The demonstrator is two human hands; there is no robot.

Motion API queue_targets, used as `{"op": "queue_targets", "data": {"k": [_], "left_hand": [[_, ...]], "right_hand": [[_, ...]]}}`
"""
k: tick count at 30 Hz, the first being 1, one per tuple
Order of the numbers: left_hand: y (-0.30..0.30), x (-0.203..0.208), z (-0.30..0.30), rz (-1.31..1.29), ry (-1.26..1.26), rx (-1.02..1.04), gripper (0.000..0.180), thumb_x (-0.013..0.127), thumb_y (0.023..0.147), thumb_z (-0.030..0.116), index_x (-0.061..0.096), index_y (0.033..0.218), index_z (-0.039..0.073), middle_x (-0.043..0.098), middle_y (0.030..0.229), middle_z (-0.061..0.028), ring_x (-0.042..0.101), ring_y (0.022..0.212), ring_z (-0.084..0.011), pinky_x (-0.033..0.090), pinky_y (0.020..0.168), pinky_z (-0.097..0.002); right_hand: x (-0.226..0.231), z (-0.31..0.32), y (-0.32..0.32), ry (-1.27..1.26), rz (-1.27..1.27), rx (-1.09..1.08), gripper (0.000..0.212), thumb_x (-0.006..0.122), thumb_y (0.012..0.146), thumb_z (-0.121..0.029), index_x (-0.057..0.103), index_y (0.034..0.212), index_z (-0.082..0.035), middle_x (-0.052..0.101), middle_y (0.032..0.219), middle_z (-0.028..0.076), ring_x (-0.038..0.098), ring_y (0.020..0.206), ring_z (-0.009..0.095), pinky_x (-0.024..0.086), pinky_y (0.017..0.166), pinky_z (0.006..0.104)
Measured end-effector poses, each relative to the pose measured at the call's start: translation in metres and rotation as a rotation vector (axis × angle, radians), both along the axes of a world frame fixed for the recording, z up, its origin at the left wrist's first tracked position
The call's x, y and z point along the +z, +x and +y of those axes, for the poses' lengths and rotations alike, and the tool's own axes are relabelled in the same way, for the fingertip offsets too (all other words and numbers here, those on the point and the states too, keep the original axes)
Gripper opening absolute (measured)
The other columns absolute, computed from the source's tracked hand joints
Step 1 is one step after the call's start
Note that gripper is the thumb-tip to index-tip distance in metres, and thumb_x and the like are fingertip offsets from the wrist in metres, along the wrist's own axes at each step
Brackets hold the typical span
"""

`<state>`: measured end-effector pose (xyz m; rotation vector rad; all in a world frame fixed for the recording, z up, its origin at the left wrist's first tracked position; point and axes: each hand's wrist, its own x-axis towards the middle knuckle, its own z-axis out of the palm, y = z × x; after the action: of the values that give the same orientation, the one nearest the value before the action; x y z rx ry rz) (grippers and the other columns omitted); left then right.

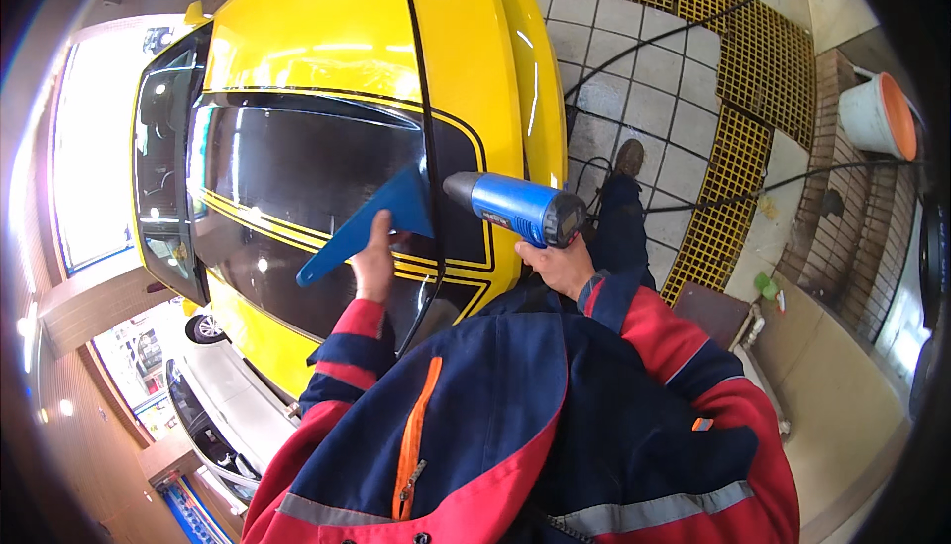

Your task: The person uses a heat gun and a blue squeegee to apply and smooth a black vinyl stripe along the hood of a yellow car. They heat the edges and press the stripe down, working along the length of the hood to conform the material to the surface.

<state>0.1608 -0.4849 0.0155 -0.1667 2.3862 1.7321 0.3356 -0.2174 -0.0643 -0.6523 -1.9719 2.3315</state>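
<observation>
My left hand [373,263] grips a blue triangular squeegee [371,222] with a long tapered end. The squeegee is over the dark panel [307,158] of a yellow car [317,39]; I cannot tell if it touches. In my right hand [561,265] is a blue heat gun [515,209], its dark nozzle pointing left toward the squeegee and the seam along the panel's edge. Yellow pinstripes [267,222] run across the dark panel and around its border.
On the right, a white bucket with an orange inside [872,118] sits by a tiled ledge [852,237]. Dark cables [684,27] cross the grey tiles and yellow floor grating [728,192]. A white car [223,385] is parked at the lower left.
</observation>
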Motion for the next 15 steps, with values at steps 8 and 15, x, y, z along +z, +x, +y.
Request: {"op": "queue_targets", "data": {"k": [8,15], "left_hand": [[0.014,-0.014,-0.044,0.086,-0.363,-0.253,0.035,0.072,0.107,0.024,0.069,0.127,-0.004,0.073,0.118,-0.0128,0.075,0.098,-0.0227,0.065,0.085,-0.0375],[0.013,-0.010,-0.027,-0.070,-0.050,-0.092,0.029,0.074,0.105,0.020,0.071,0.121,-0.004,0.075,0.111,-0.0122,0.077,0.091,-0.0252,0.065,0.083,-0.0378]], "right_hand": [[-0.004,-0.009,0.004,0.002,0.068,0.207,0.038,0.077,0.091,-0.025,0.074,0.121,-0.001,0.078,0.110,0.017,0.076,0.105,0.032,0.059,0.096,0.0408],[0.006,-0.001,0.012,-0.118,-0.075,0.183,0.044,0.078,0.090,-0.023,0.070,0.126,0.001,0.077,0.113,0.019,0.075,0.108,0.033,0.058,0.098,0.0400]]}}
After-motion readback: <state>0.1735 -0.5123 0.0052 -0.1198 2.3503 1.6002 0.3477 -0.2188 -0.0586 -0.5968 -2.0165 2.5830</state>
